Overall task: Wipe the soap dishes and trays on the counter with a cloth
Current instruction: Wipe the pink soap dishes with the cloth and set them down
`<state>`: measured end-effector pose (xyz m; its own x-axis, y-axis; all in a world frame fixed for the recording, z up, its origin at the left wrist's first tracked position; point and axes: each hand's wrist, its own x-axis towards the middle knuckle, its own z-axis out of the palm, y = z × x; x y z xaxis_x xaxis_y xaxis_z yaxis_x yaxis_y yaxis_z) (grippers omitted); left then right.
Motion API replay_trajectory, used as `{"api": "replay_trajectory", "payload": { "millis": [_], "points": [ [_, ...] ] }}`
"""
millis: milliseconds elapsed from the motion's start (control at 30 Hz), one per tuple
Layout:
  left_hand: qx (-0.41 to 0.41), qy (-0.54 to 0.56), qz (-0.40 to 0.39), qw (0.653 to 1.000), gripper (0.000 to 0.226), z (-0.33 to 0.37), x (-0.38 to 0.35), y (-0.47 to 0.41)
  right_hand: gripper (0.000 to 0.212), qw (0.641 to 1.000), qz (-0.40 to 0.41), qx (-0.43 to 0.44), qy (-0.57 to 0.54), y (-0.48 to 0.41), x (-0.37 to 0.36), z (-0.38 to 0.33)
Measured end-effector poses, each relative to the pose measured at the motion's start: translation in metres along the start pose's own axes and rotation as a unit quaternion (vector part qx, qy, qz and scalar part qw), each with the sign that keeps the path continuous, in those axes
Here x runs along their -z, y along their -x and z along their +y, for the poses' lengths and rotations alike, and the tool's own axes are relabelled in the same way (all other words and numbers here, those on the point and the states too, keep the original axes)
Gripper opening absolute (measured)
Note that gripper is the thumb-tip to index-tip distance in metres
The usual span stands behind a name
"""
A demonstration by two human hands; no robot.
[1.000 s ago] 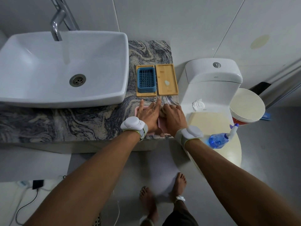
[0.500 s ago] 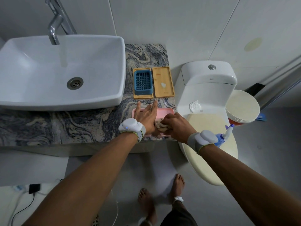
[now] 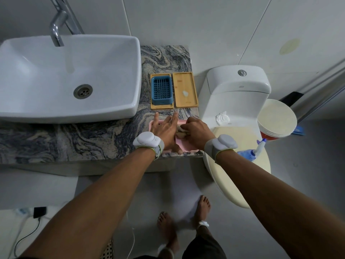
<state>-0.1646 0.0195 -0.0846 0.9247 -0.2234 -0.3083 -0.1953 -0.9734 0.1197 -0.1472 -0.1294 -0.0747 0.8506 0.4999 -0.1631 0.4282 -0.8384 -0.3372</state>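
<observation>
A pink tray lies at the front right corner of the marble counter. My left hand presses flat on its left part with fingers spread, holding it down. My right hand is closed on a beige cloth that rests on the tray's middle. Behind them a blue slotted soap dish sits on a bamboo tray. Beside it lies a second bamboo tray with a white smear on it.
A white basin with a chrome tap fills the counter's left. Right of the counter stands a toilet with white foam on it, a blue spray bottle on its lid, and a bin beyond.
My right hand with the cloth drew back toward the tray's near side, then moved forward again to its middle. My left hand stays pressed on the tray.
</observation>
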Motion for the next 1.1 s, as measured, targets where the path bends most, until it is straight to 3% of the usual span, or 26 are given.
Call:
{"api": "replay_trajectory", "payload": {
  "millis": [133,400,767,1100],
  "points": [
    [0.006,-0.006,-0.008,1.000,0.144,0.003,0.004,0.002,0.036,0.998,-0.046,0.040,0.009,0.012,0.007,0.000],
    [-0.003,-0.011,-0.021,1.000,0.141,0.005,0.010,0.006,0.035,0.980,-0.145,0.087,0.105,0.007,0.026,-0.001],
    [-0.007,0.000,0.001,1.000,0.136,0.003,0.004,0.006,0.028,0.994,-0.042,-0.010,0.100,-0.013,0.019,-0.005],
    [-0.007,0.005,-0.011,1.000,0.135,0.002,0.005,0.005,0.024,0.996,-0.068,0.033,0.051,-0.001,0.015,-0.008]
  ]
}}
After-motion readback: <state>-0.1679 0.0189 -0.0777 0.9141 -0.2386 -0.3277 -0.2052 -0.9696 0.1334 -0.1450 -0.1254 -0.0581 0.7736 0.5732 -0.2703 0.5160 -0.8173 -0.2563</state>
